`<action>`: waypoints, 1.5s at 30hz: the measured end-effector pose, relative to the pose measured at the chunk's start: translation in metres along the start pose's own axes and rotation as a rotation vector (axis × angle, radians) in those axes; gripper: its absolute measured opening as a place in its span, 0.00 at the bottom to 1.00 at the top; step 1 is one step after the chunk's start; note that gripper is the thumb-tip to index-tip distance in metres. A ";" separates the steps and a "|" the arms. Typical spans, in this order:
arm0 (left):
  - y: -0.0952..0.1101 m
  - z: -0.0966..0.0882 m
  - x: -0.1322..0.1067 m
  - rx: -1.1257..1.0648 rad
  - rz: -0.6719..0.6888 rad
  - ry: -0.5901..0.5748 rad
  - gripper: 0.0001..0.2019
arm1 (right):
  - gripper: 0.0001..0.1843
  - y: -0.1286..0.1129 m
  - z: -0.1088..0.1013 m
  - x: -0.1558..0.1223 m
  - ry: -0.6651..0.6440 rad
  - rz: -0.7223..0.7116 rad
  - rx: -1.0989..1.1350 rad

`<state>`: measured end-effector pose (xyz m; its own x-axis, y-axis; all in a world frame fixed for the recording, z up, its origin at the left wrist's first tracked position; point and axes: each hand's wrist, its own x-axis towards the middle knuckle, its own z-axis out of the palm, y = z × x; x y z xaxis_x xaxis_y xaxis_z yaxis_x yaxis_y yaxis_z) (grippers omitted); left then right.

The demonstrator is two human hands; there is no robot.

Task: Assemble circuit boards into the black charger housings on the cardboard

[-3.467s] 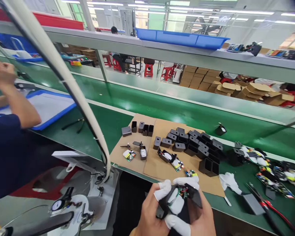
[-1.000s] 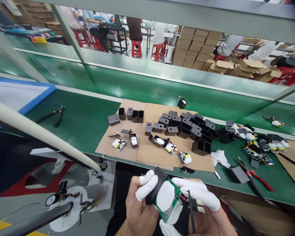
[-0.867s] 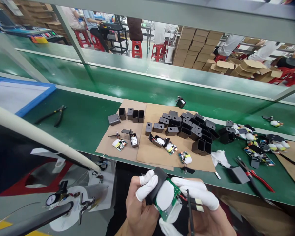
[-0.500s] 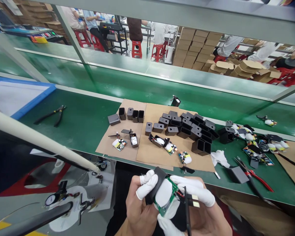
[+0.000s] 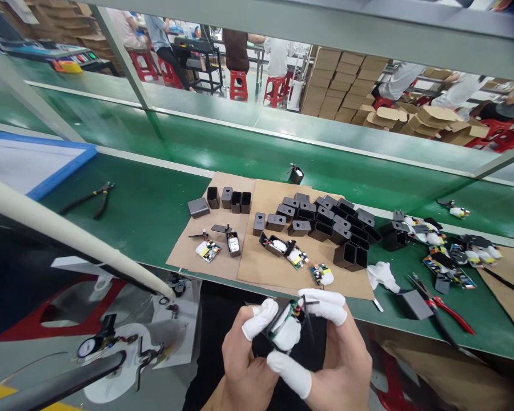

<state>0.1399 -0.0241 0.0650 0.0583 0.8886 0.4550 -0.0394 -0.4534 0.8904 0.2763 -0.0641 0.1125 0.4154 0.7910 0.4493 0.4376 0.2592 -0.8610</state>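
Note:
My left hand (image 5: 246,357) and my right hand (image 5: 332,357) meet low in the picture, in front of the bench edge, with white finger cots on the fingertips. Between them they pinch a small black charger housing with a green circuit board and white pad (image 5: 285,328). Left thumb and forefinger hold its left side. The right forefinger lies over its top, with a thin black cover piece (image 5: 308,319) standing beside it. Beyond the hands, on brown cardboard (image 5: 278,268), lie more boards (image 5: 321,275) and a heap of black housings (image 5: 329,228).
The green conveyor belt (image 5: 145,211) carries black cutters (image 5: 92,200) at left and red-handled pliers (image 5: 448,311) at right. A blue-rimmed tray (image 5: 71,168) sits far left. More boards and parts (image 5: 449,257) lie at right. A white tube (image 5: 68,234) crosses lower left. People sit beyond the line.
The hands have drawn closer and risen a little; the board, earlier lifted out flat beside the housing, now sits edge-on inside it. Loose parts on the far belt have drifted left.

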 end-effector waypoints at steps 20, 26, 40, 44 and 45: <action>0.005 -0.012 0.021 -0.507 -0.593 -0.278 0.35 | 0.28 0.047 -0.021 0.000 -0.174 0.178 0.362; 0.003 0.004 0.018 -0.503 -0.767 -0.110 0.33 | 0.21 0.042 -0.004 0.017 -0.047 0.427 0.435; 0.008 0.024 0.008 -0.481 -0.787 0.184 0.32 | 0.16 0.040 0.009 0.030 -0.106 0.498 0.533; 0.009 0.024 0.007 -0.481 -0.779 0.202 0.33 | 0.14 0.041 0.010 0.029 -0.123 0.457 0.522; 0.009 0.024 0.008 -0.484 -0.781 0.196 0.33 | 0.14 0.041 0.009 0.028 -0.132 0.443 0.500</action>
<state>0.1636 -0.0228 0.0766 0.0758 0.9448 -0.3188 -0.4734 0.3154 0.8224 0.2990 -0.0260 0.0875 0.3556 0.9343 0.0234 -0.1862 0.0954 -0.9779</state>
